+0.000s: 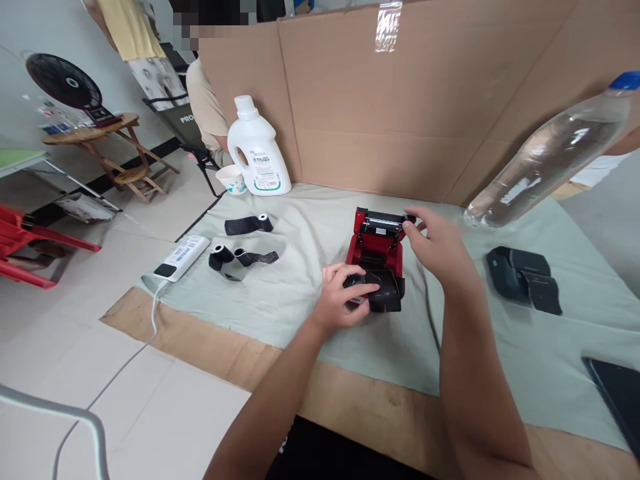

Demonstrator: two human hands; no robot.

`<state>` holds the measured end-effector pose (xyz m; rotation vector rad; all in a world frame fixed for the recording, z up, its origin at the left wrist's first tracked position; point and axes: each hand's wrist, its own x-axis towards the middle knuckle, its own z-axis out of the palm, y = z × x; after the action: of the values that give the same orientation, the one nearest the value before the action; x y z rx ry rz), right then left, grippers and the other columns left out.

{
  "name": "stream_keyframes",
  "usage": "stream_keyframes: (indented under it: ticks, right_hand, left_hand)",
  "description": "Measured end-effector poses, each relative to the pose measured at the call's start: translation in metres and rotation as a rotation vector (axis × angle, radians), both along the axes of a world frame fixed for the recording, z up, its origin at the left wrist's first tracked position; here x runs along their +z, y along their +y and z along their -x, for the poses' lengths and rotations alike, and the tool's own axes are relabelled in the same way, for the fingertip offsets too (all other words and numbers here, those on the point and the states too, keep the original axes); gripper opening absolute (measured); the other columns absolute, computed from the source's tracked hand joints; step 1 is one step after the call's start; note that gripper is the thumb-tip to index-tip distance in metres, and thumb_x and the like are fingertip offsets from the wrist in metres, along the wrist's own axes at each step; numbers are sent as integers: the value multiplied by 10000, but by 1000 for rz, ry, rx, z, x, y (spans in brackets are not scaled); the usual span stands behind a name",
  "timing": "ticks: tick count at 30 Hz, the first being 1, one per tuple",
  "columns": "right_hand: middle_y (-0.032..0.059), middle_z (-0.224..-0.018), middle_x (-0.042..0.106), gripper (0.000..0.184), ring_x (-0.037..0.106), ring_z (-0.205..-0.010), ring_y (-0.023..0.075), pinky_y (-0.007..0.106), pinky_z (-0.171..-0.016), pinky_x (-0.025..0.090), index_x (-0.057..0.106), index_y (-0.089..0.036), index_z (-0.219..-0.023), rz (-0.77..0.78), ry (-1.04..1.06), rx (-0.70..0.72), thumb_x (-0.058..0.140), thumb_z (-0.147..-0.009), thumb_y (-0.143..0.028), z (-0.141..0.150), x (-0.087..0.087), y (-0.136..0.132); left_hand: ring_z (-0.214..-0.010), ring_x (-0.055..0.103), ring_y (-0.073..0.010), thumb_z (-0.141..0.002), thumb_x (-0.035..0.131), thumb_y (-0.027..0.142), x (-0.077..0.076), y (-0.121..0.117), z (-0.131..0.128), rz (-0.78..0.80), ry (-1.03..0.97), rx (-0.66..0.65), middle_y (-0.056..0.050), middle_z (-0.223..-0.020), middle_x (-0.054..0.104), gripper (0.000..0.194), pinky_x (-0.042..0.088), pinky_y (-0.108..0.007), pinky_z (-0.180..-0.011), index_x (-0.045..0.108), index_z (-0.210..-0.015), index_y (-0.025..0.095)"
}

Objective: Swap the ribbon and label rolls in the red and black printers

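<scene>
A small red and black label printer (351, 250) sits on the cloth with its lid (383, 223) raised. A strip of black paper (387, 291) hangs out over its front. My left hand (343, 297) is closed at the printer's front left, fingers laid over the black paper and pressing it there; part of the grip is hidden. At the upper right corner of the lid, my right hand (435, 243) pinches the edge between thumb and fingers. Rolls of black paper (249, 225) lie to the left, partly unwound.
A white power strip (183, 258), a detergent bottle (260, 157) and a paper cup (231, 180) stand left. Rightward are a large water bottle (550, 157), a second black printer (520, 267) and a dark tablet (617, 393). A cardboard wall (400, 113) closes off the back; people are beyond it.
</scene>
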<state>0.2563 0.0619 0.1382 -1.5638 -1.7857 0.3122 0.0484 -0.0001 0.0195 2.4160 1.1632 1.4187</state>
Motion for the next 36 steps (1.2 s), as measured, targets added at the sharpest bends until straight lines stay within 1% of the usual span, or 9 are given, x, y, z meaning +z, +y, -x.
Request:
stream_keyframes:
  ticks: [4,8,13,18,22,25,28,32,36]
  right_hand:
    - [109,-1169,695,352,642,-1048,267,425,-927,497,660,-218,-1247,-13,-33,69,491,-953,-312,-2,-8,4]
    - [126,-1238,655,375,628,-1081,282,444,-928,495,657,-199,-1264,8,-39,98,486,-954,-323,-4,-9,3]
    - [109,-1180,666,347,625,-1060,272,420,-904,489,687,-209,-1207,7,-43,110,476,-957,-322,-5,-6,1]
    - [84,-1068,695,283,629,-960,233,358,-834,469,723,-206,-1026,39,-61,115,471,-956,-314,-4,5,-5]
    - [56,-894,706,315,608,-825,204,322,-736,422,714,-200,-840,149,-123,119,462,-967,-341,-2,17,-16]
    - [27,-703,652,390,556,-671,179,312,-648,374,699,-195,-751,287,-168,121,441,-976,-381,0,24,-24]
    - [18,-640,628,449,524,-590,158,304,-596,350,678,-193,-687,431,-192,155,436,-981,-432,2,27,-28]
    - [30,-657,656,456,549,-582,156,295,-582,360,692,-192,-698,524,-189,149,463,-973,-475,2,30,-28]
    - [23,-559,612,476,548,-533,161,298,-582,374,712,-194,-726,591,-197,124,464,-975,-515,3,35,-30]
  left_hand:
    - [-1062,547,-245,-856,577,196,6,-1,0,-65,-115,-37,-75,-1111,651,256,432,-442,-965,793,-956,289]
    - [-1061,548,-234,-841,542,123,7,-1,-1,-27,-195,-29,-78,-1094,644,287,451,-428,-951,785,-883,269]
    - [-1045,556,-241,-807,596,188,5,-2,0,-8,-202,-34,-83,-1089,645,184,454,-436,-961,758,-868,252]
    - [-1038,559,-246,-763,650,232,6,-5,1,-17,-138,-46,-78,-1065,666,91,459,-424,-939,718,-822,242]
    - [-1004,556,-245,-770,633,232,9,-6,1,-41,-94,-39,-71,-1013,687,81,451,-424,-924,711,-791,242]
    - [-977,552,-241,-781,609,228,10,-7,2,-70,-98,-30,-73,-996,685,110,451,-423,-906,716,-796,241]
    - [-964,554,-235,-781,607,211,10,-7,2,-102,-130,-37,-72,-995,677,112,454,-416,-886,712,-813,235]
    - [-934,554,-220,-771,616,187,10,-7,1,-153,-165,-49,-64,-991,659,122,452,-407,-862,709,-835,234]
    - [-945,554,-226,-758,633,202,9,-8,2,-166,-148,-33,-66,-984,634,125,455,-407,-865,717,-839,244]
